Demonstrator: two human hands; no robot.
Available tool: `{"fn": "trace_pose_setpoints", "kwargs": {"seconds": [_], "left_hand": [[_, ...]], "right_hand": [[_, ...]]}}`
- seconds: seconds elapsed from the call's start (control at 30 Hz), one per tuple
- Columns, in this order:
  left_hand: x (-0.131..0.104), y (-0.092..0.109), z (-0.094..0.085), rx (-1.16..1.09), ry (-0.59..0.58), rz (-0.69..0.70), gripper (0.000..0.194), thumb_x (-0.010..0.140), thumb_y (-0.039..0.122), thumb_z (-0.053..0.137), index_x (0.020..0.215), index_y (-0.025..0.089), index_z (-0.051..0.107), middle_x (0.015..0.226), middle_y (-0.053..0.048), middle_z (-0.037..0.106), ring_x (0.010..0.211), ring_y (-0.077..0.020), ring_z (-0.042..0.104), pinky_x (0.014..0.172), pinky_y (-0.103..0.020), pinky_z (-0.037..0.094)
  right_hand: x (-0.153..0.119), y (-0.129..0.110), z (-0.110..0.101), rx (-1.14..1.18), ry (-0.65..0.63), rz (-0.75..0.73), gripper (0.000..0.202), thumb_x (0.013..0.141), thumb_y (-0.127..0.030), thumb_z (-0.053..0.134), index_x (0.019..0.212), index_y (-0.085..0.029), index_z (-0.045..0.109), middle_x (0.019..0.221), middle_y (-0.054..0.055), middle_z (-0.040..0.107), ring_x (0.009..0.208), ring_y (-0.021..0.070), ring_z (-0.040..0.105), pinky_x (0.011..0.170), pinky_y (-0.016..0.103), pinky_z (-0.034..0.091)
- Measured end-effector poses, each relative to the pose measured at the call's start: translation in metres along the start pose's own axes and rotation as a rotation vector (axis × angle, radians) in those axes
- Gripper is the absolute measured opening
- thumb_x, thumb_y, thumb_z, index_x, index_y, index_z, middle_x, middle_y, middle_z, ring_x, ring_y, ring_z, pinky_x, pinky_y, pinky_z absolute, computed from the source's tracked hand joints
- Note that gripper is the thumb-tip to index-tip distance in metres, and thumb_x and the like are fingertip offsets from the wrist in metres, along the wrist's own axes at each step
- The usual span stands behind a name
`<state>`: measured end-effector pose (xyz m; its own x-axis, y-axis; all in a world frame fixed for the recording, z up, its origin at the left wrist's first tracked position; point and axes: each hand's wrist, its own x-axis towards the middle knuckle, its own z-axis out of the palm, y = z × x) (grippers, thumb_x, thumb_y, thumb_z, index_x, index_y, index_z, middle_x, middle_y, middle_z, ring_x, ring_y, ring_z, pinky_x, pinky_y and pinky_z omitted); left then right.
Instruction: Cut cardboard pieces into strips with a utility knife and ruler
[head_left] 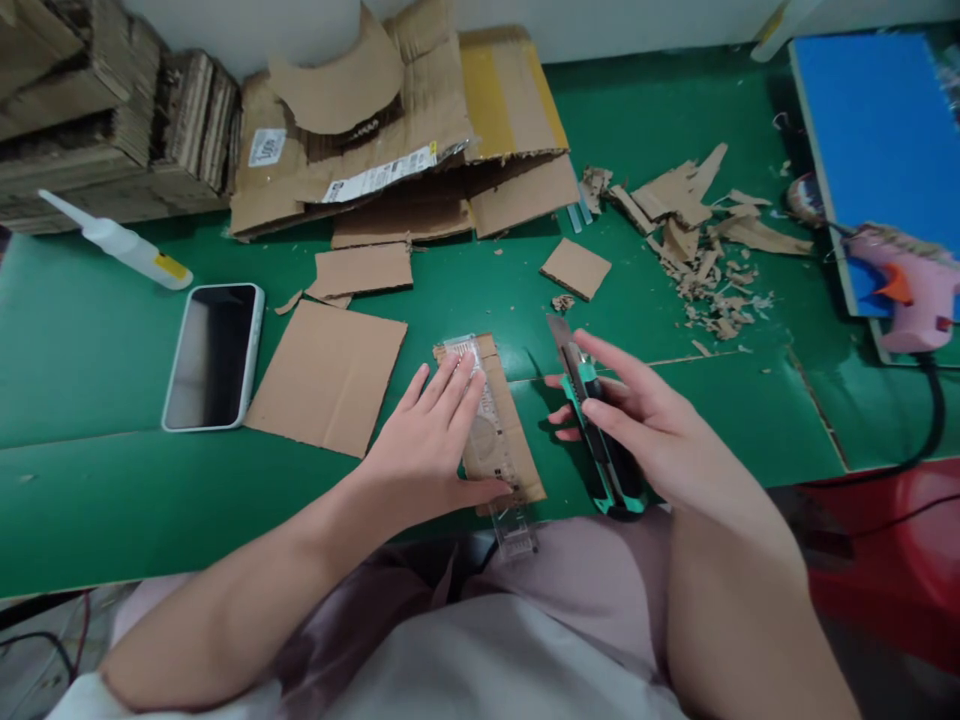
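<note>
My left hand [435, 430] lies flat with its fingers stretched, pressing a clear plastic ruler [489, 435] onto a narrow strip of cardboard [517, 430]. The ruler's near end sticks out past the strip and over the table edge. In my right hand [645, 420] is a black and teal utility knife [600, 430], its blade out and pointing away from me. The knife is held just right of the strip, apart from it. A larger cardboard square [330, 375] lies left of my left hand. Beyond the knife sits a small cardboard square [576, 268].
A phone [214, 357] and a white squeeze bottle [124, 245] lie at the left. Cardboard stacks [97, 110] and a flattened box [420, 110] fill the back. Cardboard scraps [705, 260] are scattered right of centre. A pink glue gun [911, 285] rests by a blue board [877, 130].
</note>
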<state>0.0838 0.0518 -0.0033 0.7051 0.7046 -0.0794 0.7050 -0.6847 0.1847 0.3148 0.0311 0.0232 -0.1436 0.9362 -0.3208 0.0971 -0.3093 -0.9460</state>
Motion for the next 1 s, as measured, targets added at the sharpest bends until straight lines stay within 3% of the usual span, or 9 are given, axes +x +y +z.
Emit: {"fn": "trace_pose_setpoints", "kwargs": {"seconds": [0.1,0.27,0.37,0.43,0.5,0.6,0.67,0.87,1.0], "left_hand": [[0.0,0.0,0.0,0.003,0.011,0.01,0.107,0.071,0.077,0.042,0.14,-0.003,0.027,0.149,-0.026,0.02,0.139,-0.0383,0.019,0.111,-0.053,0.02],[0.001,0.0,-0.002,-0.002,0.007,0.003,0.107,0.07,0.075,0.047,0.14,-0.004,0.027,0.149,-0.025,0.021,0.139,-0.0384,0.019,0.111,-0.053,0.02],[0.001,0.0,-0.003,-0.018,-0.011,-0.001,0.108,0.069,0.075,0.048,0.14,-0.003,0.027,0.149,-0.024,0.02,0.139,-0.0375,0.018,0.112,-0.052,0.019],[0.001,0.0,-0.003,-0.023,-0.018,-0.003,0.107,0.07,0.075,0.048,0.14,-0.003,0.026,0.15,-0.023,0.019,0.14,-0.0366,0.018,0.112,-0.052,0.019],[0.001,0.0,-0.003,-0.022,-0.023,-0.008,0.107,0.07,0.075,0.047,0.141,-0.002,0.026,0.15,-0.023,0.019,0.14,-0.0359,0.017,0.112,-0.051,0.018],[0.002,-0.001,-0.003,-0.03,-0.027,-0.014,0.107,0.07,0.076,0.047,0.141,-0.001,0.025,0.15,-0.023,0.019,0.14,-0.0359,0.017,0.112,-0.051,0.018],[0.002,-0.001,-0.003,-0.039,-0.029,-0.013,0.107,0.069,0.076,0.048,0.141,-0.001,0.025,0.15,-0.023,0.019,0.14,-0.036,0.016,0.112,-0.052,0.019],[0.0,-0.001,-0.001,-0.039,0.0,0.002,0.107,0.07,0.076,0.045,0.141,-0.002,0.025,0.15,-0.024,0.02,0.14,-0.0358,0.017,0.112,-0.051,0.02],[0.0,-0.001,-0.001,-0.052,-0.003,-0.001,0.107,0.071,0.076,0.044,0.141,-0.002,0.024,0.15,-0.024,0.019,0.14,-0.0358,0.016,0.112,-0.052,0.02]], "right_hand": [[-0.001,-0.004,0.0,-0.132,-0.005,0.007,0.023,0.086,-0.034,0.053,0.104,-0.032,0.068,0.113,0.001,0.064,0.081,0.0118,0.064,0.076,0.03,0.057],[-0.004,-0.004,-0.005,-0.16,0.07,-0.02,0.022,0.083,-0.034,0.058,0.102,-0.036,0.069,0.123,-0.003,0.062,0.099,0.0174,0.062,0.085,0.035,0.053],[-0.004,-0.004,-0.007,-0.053,0.081,-0.029,0.017,0.077,-0.027,0.064,0.088,-0.037,0.073,0.116,-0.005,0.065,0.118,0.0221,0.054,0.106,0.044,0.038],[-0.005,-0.005,-0.008,-0.009,0.083,-0.031,0.015,0.075,-0.025,0.065,0.081,-0.036,0.074,0.111,-0.005,0.068,0.12,0.0228,0.052,0.111,0.046,0.03],[-0.005,-0.005,-0.007,0.013,0.083,-0.024,0.015,0.075,-0.027,0.067,0.084,-0.036,0.073,0.111,-0.003,0.068,0.111,0.0219,0.058,0.107,0.046,0.037],[-0.004,-0.005,-0.004,0.059,0.027,0.0,0.02,0.076,-0.031,0.067,0.095,-0.035,0.071,0.117,-0.001,0.065,0.093,0.0179,0.065,0.088,0.04,0.054],[-0.004,-0.006,-0.002,0.078,-0.014,0.012,0.021,0.077,-0.033,0.066,0.098,-0.033,0.07,0.12,0.001,0.063,0.088,0.0161,0.066,0.078,0.036,0.058],[-0.006,-0.013,0.003,0.154,0.105,-0.019,0.01,0.079,-0.033,0.064,0.083,-0.028,0.072,0.11,0.003,0.067,0.074,0.0136,0.066,0.064,0.03,0.059],[-0.004,-0.013,0.004,0.162,0.259,-0.064,0.008,0.079,-0.032,0.064,0.078,-0.028,0.07,0.105,0.002,0.067,0.064,0.0111,0.058,0.05,0.026,0.052]]}}
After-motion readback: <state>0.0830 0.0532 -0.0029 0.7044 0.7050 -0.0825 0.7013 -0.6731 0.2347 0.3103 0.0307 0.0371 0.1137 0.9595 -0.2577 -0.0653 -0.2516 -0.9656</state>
